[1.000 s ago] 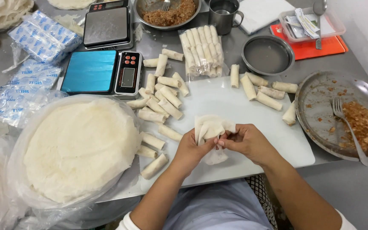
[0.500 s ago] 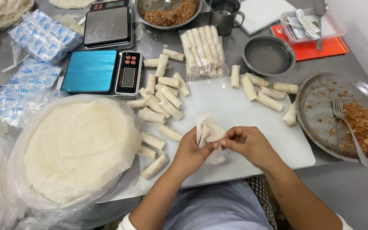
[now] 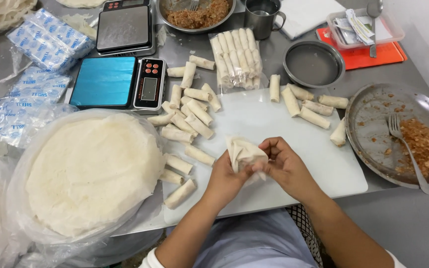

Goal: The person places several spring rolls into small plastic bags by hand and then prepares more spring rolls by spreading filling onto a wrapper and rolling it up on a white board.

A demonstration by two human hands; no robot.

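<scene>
Bare white board (image 3: 274, 119) lies open ahead of my hands. Loose rolls (image 3: 189, 121) crowd its left; the wrapper stack (image 3: 93, 171) blocks beyond. The metal tray (image 3: 373, 124) borders its right.

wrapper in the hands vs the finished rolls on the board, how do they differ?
The wrapper is loose and creased, its top edge open; the finished rolls are tight closed cylinders. The wrapper is pinched between the left hand and right hand above the white cutting board; the finished rolls lie flat, some on the board, some on the table. Both are the same pale dough colour.
</scene>
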